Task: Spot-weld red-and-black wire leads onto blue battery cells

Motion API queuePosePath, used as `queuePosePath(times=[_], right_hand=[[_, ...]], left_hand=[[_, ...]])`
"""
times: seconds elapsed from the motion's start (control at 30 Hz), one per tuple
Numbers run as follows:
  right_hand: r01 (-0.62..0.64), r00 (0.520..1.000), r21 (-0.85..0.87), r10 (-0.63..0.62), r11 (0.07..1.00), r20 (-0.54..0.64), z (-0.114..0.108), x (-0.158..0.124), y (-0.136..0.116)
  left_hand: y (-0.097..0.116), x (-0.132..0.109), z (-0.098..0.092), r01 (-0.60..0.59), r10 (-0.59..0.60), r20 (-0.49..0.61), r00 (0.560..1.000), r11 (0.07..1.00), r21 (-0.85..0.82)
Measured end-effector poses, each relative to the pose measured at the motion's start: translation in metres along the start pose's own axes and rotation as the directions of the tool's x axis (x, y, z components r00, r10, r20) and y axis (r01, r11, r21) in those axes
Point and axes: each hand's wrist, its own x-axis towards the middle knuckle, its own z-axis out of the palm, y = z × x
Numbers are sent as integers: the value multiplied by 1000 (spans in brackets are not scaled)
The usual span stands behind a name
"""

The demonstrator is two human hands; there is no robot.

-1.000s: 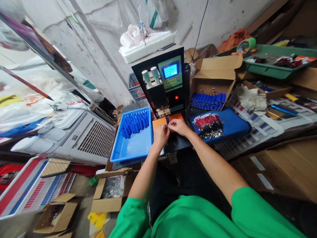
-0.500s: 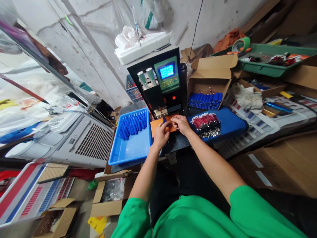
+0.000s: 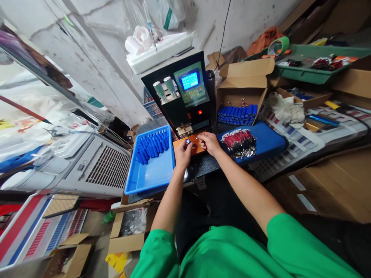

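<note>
My left hand (image 3: 182, 155) is closed around a blue battery cell (image 3: 188, 141), whose round end faces up towards me. It is just in front of the electrode pins (image 3: 183, 129) of a black spot welder (image 3: 171, 116) with a lit blue screen. Fingers of my right hand (image 3: 210, 143) pinch a tiny pale piece (image 3: 197, 138), too small to identify, a short way right of the cell. Both hands are over an orange board (image 3: 197, 148) at the foot of the machine.
Left of the board, a blue tray (image 3: 150, 178) holds several blue cells (image 3: 153, 146). Red and black wire leads (image 3: 239, 142) are heaped on a blue pad (image 3: 271, 136) at right. Behind, an open cardboard box (image 3: 242, 93) contains more blue cells (image 3: 237, 112). A green tray (image 3: 301, 73) stands farther back.
The cell in my left hand has tipped so its end faces up, and that hand has drawn slightly left. My hands have moved apart, and the view has shifted a little.
</note>
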Motion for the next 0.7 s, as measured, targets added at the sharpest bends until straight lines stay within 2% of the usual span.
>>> queuePosePath(times=[0.1,0.3,0.5,0.7], right_hand=[[-2,1000,-28,2,1000,-13,0,0,0],[-2,999,-59,0,998,-37,4,-1,-1],[-9,996,-105,-1,994,-95,15,1,-2],[31,996,-157,-44,987,-77,28,4,3]], left_hand=[[-2,7,1,6,-6,30,1000,1000,22],[-11,9,8,51,-45,58,997,994,-96],[-16,3,12,37,-37,5,999,999,30],[-14,-1,13,17,-14,-26,1000,994,111]])
